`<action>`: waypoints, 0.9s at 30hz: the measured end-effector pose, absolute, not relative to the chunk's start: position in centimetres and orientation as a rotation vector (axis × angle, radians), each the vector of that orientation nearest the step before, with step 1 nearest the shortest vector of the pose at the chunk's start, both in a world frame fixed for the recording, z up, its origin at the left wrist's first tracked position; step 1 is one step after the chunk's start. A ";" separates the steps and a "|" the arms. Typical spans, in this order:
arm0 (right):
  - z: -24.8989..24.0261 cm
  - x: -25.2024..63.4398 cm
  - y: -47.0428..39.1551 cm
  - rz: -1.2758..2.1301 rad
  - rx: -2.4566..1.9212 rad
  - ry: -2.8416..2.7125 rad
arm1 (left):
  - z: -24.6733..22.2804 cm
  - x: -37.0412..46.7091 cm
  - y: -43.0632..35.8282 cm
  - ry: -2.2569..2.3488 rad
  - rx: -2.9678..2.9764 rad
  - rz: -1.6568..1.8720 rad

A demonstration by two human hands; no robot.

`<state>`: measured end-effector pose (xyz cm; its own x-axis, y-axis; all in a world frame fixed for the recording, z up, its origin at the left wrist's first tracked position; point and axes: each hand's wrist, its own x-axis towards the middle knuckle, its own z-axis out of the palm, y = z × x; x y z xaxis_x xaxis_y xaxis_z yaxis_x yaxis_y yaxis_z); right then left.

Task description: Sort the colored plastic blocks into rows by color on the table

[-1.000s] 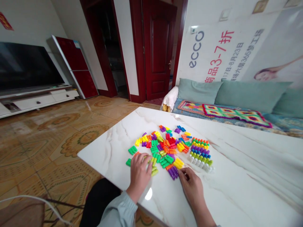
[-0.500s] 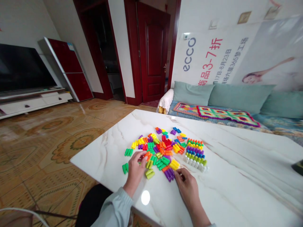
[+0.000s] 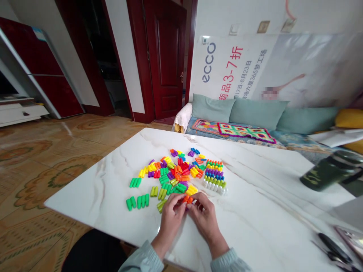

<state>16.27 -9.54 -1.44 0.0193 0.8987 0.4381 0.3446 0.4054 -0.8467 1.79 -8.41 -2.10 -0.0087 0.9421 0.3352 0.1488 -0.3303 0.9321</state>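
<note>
My left hand [image 3: 173, 213] and my right hand [image 3: 204, 215] meet near the table's front edge, both closed on small orange pieces [image 3: 187, 199] between the fingertips. Just beyond them lies a loose spread of coloured tube-like pieces, with yellow ones [image 3: 192, 189] closest to my right hand. Lime green pieces [image 3: 161, 206] rest beside my left hand, and green ones [image 3: 143, 201] lie further left. To the right of the spread, capped pieces stand in ordered rows by colour, with a white row [image 3: 214, 187] at the front.
The white marbled table [image 3: 255, 196] spreads under everything. A dark green cup [image 3: 329, 172] lies at the right, with a black-handled tool [image 3: 334, 247] nearer me. Behind the table is a sofa with teal cushions [image 3: 256, 111].
The view has turned right. My left hand has moved right with orange pieces to meet my right hand. The purple pieces by my right hand no longer show there.
</note>
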 end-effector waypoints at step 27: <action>-2.3 18.9 -6.9 0.107 -2.002 -1.373 | -2.1 2.4 -9.3 1.040 2.190 1.081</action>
